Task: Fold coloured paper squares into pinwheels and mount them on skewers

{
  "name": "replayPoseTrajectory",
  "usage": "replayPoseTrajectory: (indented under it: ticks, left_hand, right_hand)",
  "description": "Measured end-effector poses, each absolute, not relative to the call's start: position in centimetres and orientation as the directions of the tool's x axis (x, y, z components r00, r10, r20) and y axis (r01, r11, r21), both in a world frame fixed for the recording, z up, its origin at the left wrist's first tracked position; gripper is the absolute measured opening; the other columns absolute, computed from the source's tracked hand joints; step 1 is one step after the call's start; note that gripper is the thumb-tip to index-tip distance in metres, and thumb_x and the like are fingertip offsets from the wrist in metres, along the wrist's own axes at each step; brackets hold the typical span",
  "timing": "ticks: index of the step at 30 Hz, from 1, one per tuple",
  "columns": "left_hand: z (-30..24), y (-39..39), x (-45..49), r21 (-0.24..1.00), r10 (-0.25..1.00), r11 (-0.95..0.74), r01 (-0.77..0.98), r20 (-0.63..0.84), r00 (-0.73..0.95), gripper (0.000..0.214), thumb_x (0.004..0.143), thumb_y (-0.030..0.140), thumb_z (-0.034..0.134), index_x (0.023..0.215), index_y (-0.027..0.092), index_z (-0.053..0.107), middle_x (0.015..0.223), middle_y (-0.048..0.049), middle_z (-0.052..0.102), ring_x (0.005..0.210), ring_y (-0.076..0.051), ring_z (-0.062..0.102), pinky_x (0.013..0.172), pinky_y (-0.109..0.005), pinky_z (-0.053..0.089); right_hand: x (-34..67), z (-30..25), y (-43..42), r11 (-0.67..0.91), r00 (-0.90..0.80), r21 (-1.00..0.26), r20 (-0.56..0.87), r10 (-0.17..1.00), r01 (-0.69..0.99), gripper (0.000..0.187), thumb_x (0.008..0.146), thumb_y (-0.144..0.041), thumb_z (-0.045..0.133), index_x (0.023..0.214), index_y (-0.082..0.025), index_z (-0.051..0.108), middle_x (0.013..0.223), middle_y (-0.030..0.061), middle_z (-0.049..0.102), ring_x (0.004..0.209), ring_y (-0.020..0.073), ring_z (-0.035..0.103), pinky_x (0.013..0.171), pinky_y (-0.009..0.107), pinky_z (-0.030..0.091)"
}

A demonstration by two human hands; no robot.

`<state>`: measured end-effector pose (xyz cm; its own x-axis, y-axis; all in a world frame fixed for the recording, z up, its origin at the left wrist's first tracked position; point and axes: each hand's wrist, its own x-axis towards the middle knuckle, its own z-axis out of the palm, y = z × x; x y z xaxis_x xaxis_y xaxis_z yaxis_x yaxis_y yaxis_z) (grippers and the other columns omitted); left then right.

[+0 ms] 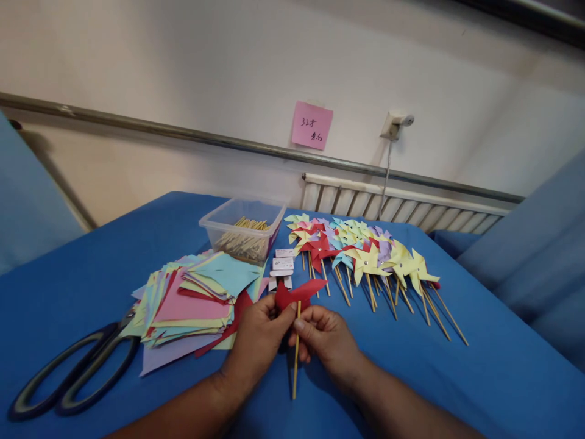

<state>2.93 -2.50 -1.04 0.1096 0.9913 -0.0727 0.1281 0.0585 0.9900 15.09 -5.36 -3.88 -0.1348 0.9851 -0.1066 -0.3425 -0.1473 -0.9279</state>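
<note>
Folded red paper, a pinwheel head (313,289), is pinched in my left hand (261,329), the thumb pressed at its middle. My right hand (328,341) grips a thin wooden stick (296,372) between thumb and fingers. The stick stands nearly upright, its top end against the red paper and its lower end pointing towards me. Whether a pin joins the two is hidden by my fingers. Just beyond my hands are small white boxes (282,264). To the left of my left hand lies a stack of coloured paper sheets (196,305).
Large dark-handled scissors (86,366) lie at the left, their blades under the paper. A clear plastic box (214,221) of sticks stands behind the stack. Several paper pinwheels (365,262) on sticks spread across the right of the blue-covered table (498,378). A wall and radiator (411,207) stand behind.
</note>
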Motion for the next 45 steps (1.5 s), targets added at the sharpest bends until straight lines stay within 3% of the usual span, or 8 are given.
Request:
replayPoseTrajectory:
  ticks: [45]
  left_hand:
    - [-2.0, -2.3, 2.8, 0.988, 0.994, 0.016, 0.152, -0.032, 0.106, 0.024, 0.071, 0.038, 0.064, 0.063, 0.017, 0.055, 0.053, 0.0045, 0.054, 0.047, -0.01, 0.047, 0.044, -0.019, 0.035]
  right_hand:
    - [15.1, -4.6, -5.2, -0.129, -0.076, -0.943, -0.111, 0.991, -0.306, 0.04, 0.063, -0.047, 0.076, 0.066, -0.015, 0.053, 0.052, -0.0021, 0.064, 0.035, 0.006, 0.051, 0.038, 0.017, 0.037]
